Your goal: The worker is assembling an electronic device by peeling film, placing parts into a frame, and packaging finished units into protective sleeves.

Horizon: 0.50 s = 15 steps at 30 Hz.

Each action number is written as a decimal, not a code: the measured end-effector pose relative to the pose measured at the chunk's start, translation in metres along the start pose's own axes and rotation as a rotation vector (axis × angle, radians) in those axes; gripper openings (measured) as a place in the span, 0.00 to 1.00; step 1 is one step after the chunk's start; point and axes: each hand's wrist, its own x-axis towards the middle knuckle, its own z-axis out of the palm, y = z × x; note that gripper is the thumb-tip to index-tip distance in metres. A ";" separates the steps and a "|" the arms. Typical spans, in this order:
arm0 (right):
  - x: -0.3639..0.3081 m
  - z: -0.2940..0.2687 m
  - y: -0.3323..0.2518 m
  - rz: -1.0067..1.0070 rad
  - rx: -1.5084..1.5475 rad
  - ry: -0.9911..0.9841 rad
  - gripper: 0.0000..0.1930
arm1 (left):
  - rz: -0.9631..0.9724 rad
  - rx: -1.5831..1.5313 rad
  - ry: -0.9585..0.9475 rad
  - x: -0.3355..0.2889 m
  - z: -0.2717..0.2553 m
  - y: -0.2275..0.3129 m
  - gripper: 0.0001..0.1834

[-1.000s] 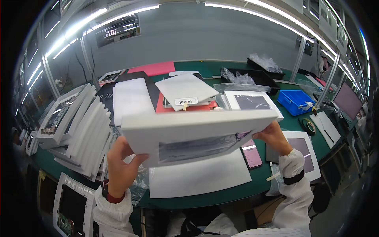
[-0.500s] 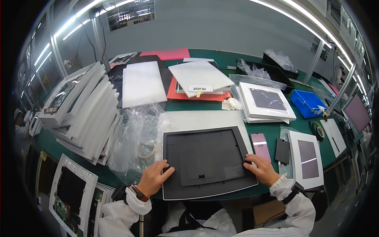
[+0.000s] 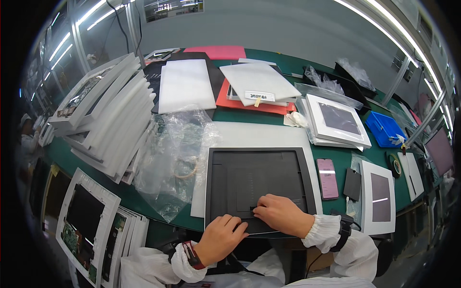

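A black-backed flat display frame (image 3: 225, 185) with a thin pale rim lies face down in front of me. At its near edge, my left hand (image 3: 222, 240) has its fingers bent together over the edge, gripping it. My right hand (image 3: 284, 215) reaches over the lower middle of the back, fingertips pinched at a small dark notch or tab (image 3: 253, 209). What sits between those fingertips is too small to make out. Under the frame is a white foam sheet (image 3: 261, 132).
Stacked white frames (image 3: 110, 120) and crumpled clear plastic (image 3: 168, 163) are on the left. To the right are a pink-screened phone (image 3: 327, 180), a black box (image 3: 352, 184), a white-framed display (image 3: 382, 197), green tape (image 3: 394, 165) and a blue bin (image 3: 385, 129). Foam sheets (image 3: 187, 86) lie behind.
Both hands have left the frame's left and right sides. My right hand has come inward to the notch, my left to the near edge. The frame now lies straighter, and the view has shifted.
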 end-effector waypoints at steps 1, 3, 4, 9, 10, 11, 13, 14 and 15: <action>0.005 0.004 0.000 -0.004 -0.054 -0.062 0.06 | 0.004 0.007 0.018 -0.002 0.002 -0.001 0.15; 0.013 0.004 -0.002 -0.020 -0.108 -0.140 0.06 | -0.009 0.005 0.036 -0.004 0.005 -0.002 0.17; 0.016 0.000 -0.004 -0.005 -0.140 -0.207 0.07 | -0.006 -0.016 0.032 -0.004 0.005 -0.003 0.17; 0.028 -0.003 -0.021 -0.026 -0.283 -0.317 0.07 | -0.019 -0.109 0.034 -0.005 0.008 -0.012 0.20; 0.028 -0.001 -0.022 -0.040 -0.315 -0.308 0.07 | -0.020 -0.114 0.021 -0.005 0.008 -0.012 0.20; 0.028 0.001 -0.024 -0.053 -0.346 -0.299 0.08 | -0.020 -0.119 0.007 -0.005 0.008 -0.013 0.21; 0.029 0.003 -0.028 -0.060 -0.383 -0.304 0.08 | -0.016 -0.121 0.007 -0.006 0.008 -0.015 0.20; 0.028 0.003 -0.030 -0.057 -0.417 -0.305 0.09 | -0.004 -0.125 -0.002 -0.006 0.009 -0.016 0.19; 0.028 0.004 -0.031 -0.059 -0.420 -0.308 0.09 | -0.006 -0.126 0.003 -0.006 0.008 -0.016 0.19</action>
